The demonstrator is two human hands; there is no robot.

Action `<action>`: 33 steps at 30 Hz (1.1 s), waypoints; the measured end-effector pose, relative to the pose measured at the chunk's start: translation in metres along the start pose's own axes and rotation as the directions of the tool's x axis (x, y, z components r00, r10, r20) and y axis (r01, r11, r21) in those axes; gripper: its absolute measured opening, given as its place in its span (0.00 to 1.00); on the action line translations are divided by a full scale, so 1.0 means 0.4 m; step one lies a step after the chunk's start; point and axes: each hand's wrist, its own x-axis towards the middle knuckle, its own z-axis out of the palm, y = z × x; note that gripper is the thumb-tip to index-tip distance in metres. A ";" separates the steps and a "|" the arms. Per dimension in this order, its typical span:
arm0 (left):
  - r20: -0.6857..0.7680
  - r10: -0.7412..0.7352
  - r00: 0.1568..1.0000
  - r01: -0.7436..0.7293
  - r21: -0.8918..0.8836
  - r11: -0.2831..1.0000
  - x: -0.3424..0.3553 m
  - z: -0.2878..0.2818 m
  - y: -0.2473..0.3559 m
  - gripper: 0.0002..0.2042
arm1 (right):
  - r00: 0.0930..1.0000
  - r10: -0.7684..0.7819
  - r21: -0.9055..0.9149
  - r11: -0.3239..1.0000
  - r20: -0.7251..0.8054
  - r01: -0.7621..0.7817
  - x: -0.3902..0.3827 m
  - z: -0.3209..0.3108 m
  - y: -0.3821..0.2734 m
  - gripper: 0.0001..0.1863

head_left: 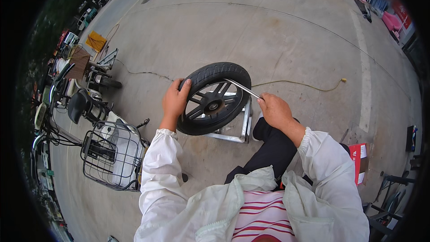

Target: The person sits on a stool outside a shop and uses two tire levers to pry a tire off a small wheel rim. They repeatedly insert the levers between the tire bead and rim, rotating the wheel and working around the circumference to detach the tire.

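Note:
A small black spoked wheel with its tire is tilted up over a silver metal frame on the ground. My left hand grips the tire at its left edge, thumb on the near side and the other fingers behind it. In my right hand is a silver tire lever, held by its lower end. The lever's far tip reaches the gap between tire and rim at the wheel's upper part. The wheel's hub faces me.
An electric scooter with a wire basket stands at my left, another vehicle with a brown basket beyond it. A yellow hose or cord trails right across the concrete. A red and white box lies near my right elbow.

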 end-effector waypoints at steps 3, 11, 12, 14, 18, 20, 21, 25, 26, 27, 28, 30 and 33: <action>0.005 -0.024 1.000 0.024 0.011 1.000 0.007 -0.005 0.012 0.27 | 0.990 0.140 0.233 0.964 -0.020 -0.132 -0.032 0.084 -0.008 0.17; -0.021 0.023 1.000 -0.022 0.022 1.000 0.046 0.018 -0.029 0.26 | 0.977 0.212 0.593 0.789 -0.020 -0.159 -0.046 0.281 -0.004 0.15; -0.026 0.029 0.999 -0.028 0.026 0.999 0.041 0.016 -0.026 0.26 | 0.980 0.198 0.608 0.778 0.006 -0.161 -0.047 0.298 -0.004 0.15; -0.025 0.036 0.999 -0.036 0.020 0.999 0.032 0.014 -0.016 0.25 | 0.983 0.171 0.636 0.753 0.059 -0.169 -0.050 0.333 0.003 0.16; -0.025 0.062 0.998 -0.061 0.020 0.998 0.028 0.016 -0.007 0.24 | 0.986 0.155 0.727 0.670 0.056 -0.147 -0.036 0.378 0.037 0.15; -0.040 0.076 0.996 -0.074 0.035 0.997 0.022 0.012 -0.013 0.23 | 0.978 0.157 0.778 0.594 0.137 -0.205 -0.030 0.381 0.041 0.15; -0.047 0.084 0.995 -0.082 0.037 0.996 0.019 0.011 -0.014 0.24 | 0.972 0.154 0.799 0.554 0.177 -0.234 -0.027 0.382 0.044 0.15; -0.042 0.086 0.995 -0.085 0.019 0.996 0.005 0.009 -0.016 0.24 | 0.975 0.079 0.689 0.695 0.209 -0.204 -0.015 0.386 0.062 0.14; -0.046 0.097 0.994 -0.096 0.019 0.995 0.003 0.014 -0.007 0.24 | 0.976 0.071 0.685 0.701 0.205 -0.195 -0.011 0.392 0.073 0.14; -0.050 0.108 0.993 -0.107 0.018 0.994 0.000 0.021 0.003 0.24 | 0.978 0.064 0.681 0.708 0.200 -0.186 -0.008 0.399 0.083 0.15; -0.056 0.109 0.992 -0.107 0.027 0.994 -0.009 0.018 0.004 0.25 | 0.977 0.049 0.681 0.710 0.207 -0.180 -0.007 0.400 0.076 0.15; -0.064 0.117 0.991 -0.115 0.045 0.992 -0.016 0.013 -0.005 0.24 | 0.961 0.023 0.693 0.687 0.277 -0.216 -0.005 0.397 0.068 0.15; -0.063 0.106 0.992 -0.103 0.048 0.994 -0.043 0.004 -0.007 0.23 | 0.907 -0.060 0.706 0.650 0.418 -0.282 -0.013 0.371 0.034 0.16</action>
